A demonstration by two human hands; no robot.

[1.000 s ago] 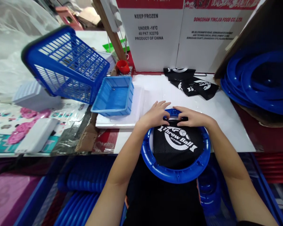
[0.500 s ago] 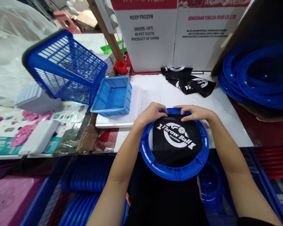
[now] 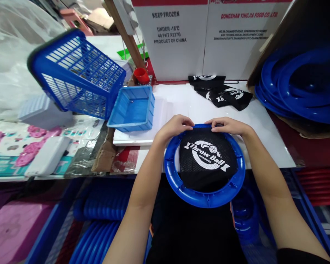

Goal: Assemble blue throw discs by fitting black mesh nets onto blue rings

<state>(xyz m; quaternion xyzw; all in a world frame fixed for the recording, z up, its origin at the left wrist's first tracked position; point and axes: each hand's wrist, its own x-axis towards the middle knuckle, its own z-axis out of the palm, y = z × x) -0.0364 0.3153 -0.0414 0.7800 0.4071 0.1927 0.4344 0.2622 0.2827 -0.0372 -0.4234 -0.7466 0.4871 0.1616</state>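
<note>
A blue plastic ring [image 3: 209, 200] rests partly over the front edge of the white work surface, close to my body. Inside it lies a black mesh cloth [image 3: 192, 167] printed with "Throw Ball" in white. My left hand [image 3: 178, 125] pinches at the far rim, left of its middle, where ring and cloth edge meet. Just to the right, my right hand [image 3: 227, 125] has thumb and fingers closed on the same far edge. A small gap separates the two hands. What exactly lies between the fingertips is partly hidden.
More black printed cloths [image 3: 222, 93] lie by the white carton [image 3: 176, 58]. Blue rings [image 3: 294, 106] are stacked at the right. To the left are a light blue bin [image 3: 130, 126], a tilted blue basket [image 3: 82, 77] and a red cup [image 3: 141, 76].
My fingers have shifted from the cloth's upper edge onto the ring's far rim. The cloth's top edge now lies closer against the rim. The view has tilted slightly.
</note>
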